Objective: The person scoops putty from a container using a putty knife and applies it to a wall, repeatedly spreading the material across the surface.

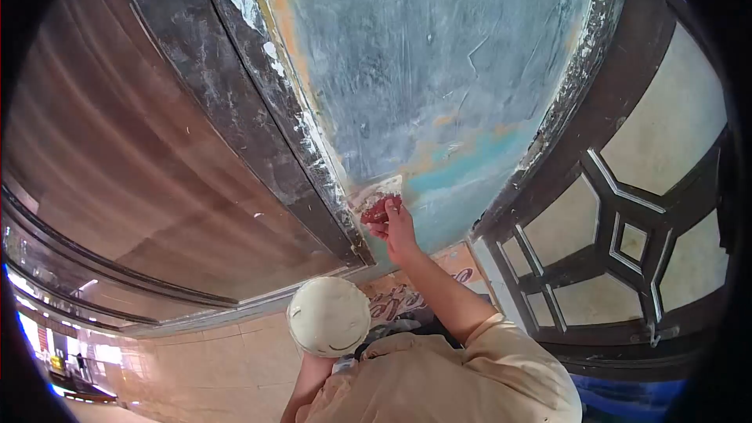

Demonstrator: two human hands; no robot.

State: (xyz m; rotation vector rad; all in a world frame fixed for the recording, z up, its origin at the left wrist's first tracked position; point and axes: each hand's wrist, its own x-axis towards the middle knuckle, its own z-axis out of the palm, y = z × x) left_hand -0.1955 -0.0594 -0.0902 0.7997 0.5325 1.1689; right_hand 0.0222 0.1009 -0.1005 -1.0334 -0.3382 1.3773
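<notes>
My right hand (396, 229) is closed on a red scraper (379, 208) with pale paste on it, held against the lower left part of the blue-grey wall panel (423, 55). Orange and turquoise patches show on the wall near it. Low in the view, a round container of smooth off-white paste (329, 316) rests above my left hand (319, 366). Its fingers are hidden beneath the container.
At the left is a dark-framed glass pane (157, 164) with brown curtain folds behind it. A dark door with pale panels (560, 223) stands at the right. Tiled floor (211, 364) and a printed mat (462, 266) lie below.
</notes>
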